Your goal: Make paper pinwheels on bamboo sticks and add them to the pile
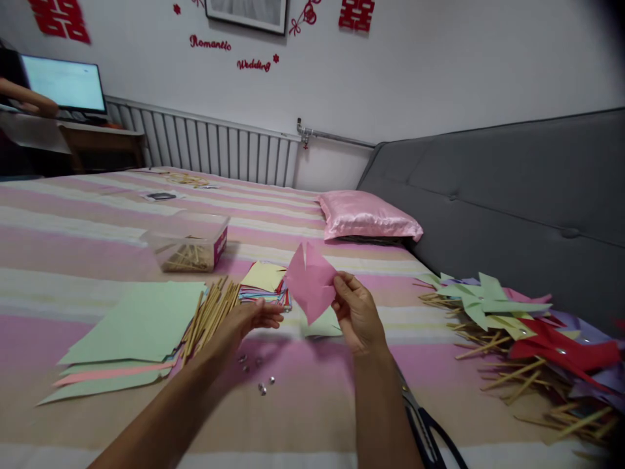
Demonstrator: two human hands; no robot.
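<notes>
My right hand [359,312] pinches a pink cut paper square [310,281] by its right edge and holds it up above the striped bed. My left hand [244,322] is open with fingers apart, holding nothing, just right of a bundle of wooden sticks [211,314]. Small metal pins [258,374] lie on the bedspread below my left hand. A stack of small coloured paper squares [263,285] with a yellow sheet on top sits behind my hands. A light green sheet [322,324] lies under the pink paper.
Large green and pink paper sheets [137,332] lie at left. A clear plastic box [188,246] holds more sticks. Finished paper pinwheels [527,332] are piled at right by the grey headboard [512,182]. Black scissors [424,423] lie by my right forearm. A pink pillow [366,216] lies beyond. Another person's arm [29,101] is by a monitor [63,83].
</notes>
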